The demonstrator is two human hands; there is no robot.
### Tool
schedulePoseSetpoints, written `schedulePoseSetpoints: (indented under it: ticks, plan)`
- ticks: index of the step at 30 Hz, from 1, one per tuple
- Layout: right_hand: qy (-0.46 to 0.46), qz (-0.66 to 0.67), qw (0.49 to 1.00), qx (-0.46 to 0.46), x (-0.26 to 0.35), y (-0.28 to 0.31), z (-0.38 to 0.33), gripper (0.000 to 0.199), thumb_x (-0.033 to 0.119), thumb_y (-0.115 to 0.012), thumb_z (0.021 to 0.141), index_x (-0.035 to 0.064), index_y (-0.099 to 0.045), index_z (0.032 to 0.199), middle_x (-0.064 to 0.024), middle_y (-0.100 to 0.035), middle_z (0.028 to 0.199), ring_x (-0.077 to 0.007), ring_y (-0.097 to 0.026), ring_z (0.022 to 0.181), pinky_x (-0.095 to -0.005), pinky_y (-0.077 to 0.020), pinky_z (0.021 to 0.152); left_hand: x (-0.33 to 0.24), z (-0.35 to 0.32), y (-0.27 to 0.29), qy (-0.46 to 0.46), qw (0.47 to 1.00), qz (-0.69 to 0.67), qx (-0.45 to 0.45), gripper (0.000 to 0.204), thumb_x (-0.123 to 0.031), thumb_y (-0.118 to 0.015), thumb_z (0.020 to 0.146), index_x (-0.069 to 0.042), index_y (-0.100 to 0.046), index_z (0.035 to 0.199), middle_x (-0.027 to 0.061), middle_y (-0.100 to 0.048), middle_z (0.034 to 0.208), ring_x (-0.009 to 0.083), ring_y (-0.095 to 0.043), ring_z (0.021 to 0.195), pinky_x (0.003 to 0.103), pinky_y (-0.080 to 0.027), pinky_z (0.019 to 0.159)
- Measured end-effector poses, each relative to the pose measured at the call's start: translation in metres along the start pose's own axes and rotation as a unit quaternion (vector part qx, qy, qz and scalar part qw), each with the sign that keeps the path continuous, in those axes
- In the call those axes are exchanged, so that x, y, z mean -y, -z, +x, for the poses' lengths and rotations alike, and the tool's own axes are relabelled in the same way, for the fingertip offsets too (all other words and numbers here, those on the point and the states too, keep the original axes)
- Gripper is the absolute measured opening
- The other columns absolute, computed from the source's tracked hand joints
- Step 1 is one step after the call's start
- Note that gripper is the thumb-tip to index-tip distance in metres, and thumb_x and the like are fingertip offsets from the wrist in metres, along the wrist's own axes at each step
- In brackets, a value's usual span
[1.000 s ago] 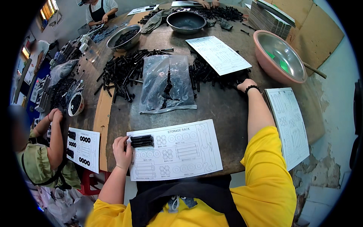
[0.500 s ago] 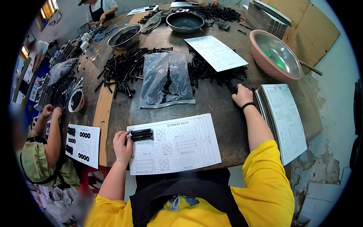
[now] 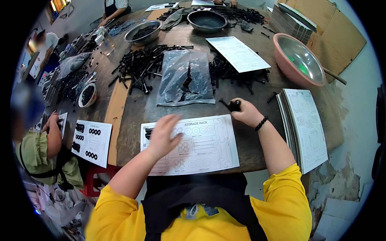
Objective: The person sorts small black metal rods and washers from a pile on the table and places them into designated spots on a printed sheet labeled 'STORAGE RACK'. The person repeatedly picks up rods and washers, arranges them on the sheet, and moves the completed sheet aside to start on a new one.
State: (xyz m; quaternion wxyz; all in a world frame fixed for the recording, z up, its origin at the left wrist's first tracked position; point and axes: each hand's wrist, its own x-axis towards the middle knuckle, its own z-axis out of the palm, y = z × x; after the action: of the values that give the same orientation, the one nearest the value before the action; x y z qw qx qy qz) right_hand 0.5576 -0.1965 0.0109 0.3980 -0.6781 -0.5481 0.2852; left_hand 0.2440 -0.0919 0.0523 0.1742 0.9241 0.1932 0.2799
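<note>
A white printed card [image 3: 209, 154] with outlines of hardware lies at the table's near edge. My left hand [image 3: 161, 135] is over its left part, fingers spread and a little blurred, with nothing seen in them. Partly hidden behind that hand, black bolts [image 3: 148, 132] rest on the card's upper left corner. Just past the card's upper right corner, my right hand [image 3: 246, 113] is closed round black bolts [image 3: 233, 105], one sticking out to the left. I cannot tell how many it holds. Beyond lie heaps of black bolts [image 3: 138, 66] and a torn clear plastic bag [image 3: 173, 88].
At right stand a stack of printed cards [image 3: 303, 128] and a pink-rimmed metal basin [image 3: 283, 42]. Another card [image 3: 237, 54] lies on the bolts. Metal bowls [image 3: 207, 21] are farther back. At left, a co-worker [image 3: 36, 154] sits by a filled card [image 3: 91, 140] and a small tub [image 3: 87, 95].
My right hand has come from beside the card stack toward the card, carrying bolts. My left hand has left the card's left edge and moved right over it, fingers spreading. The view has shifted slightly.
</note>
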Motion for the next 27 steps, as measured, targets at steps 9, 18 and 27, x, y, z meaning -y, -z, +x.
schedulePoseSetpoints:
  ticks: [9, 18, 27]
  plan:
    - [-0.097, 0.080, 0.967, 0.222, 0.088, -0.041, 0.021, 0.010, 0.005, -0.055, 0.071, 0.0025, -0.058, 0.079, -0.0022, -0.053, 0.067, -0.0119, -0.050, 0.064, -0.0276, -0.0424, 0.054, -0.009, 0.076, -0.034, -0.263, 0.944, 0.163, 0.113, 0.047, -0.012, -0.052, 0.075, -0.006, -0.047, 0.121, 0.0081, -0.049, 0.118, 0.0200, -0.058, 0.081, 0.032, -0.046, 0.070]
    - [-0.077, 0.082, 0.988, 0.110, 0.058, -0.072, 0.028, 0.044, 0.023, -0.069, 0.072, -0.0038, -0.057, 0.105, -0.0132, -0.062, 0.094, -0.0190, -0.059, 0.086, -0.0291, -0.0472, 0.074, 0.027, 0.063, -0.027, -0.198, 0.926, 0.258, 0.192, 0.027, -0.013, -0.054, 0.073, -0.003, -0.055, 0.098, 0.0059, -0.054, 0.084, 0.0205, -0.059, 0.076, 0.033, -0.047, 0.065]
    - [0.141, -0.186, 0.972, 0.038, 0.026, -0.057, -0.013, 0.023, 0.007, -0.049, 0.081, 0.0032, -0.061, 0.100, -0.0123, -0.053, 0.117, -0.0290, -0.046, 0.113, -0.0354, -0.0386, 0.094, 0.039, -0.010, 0.040, 0.146, 0.975, 0.009, 0.169, 0.026, -0.005, -0.056, 0.076, -0.004, -0.057, 0.102, 0.0121, -0.058, 0.098, 0.0309, -0.056, 0.091, 0.036, -0.046, 0.077]
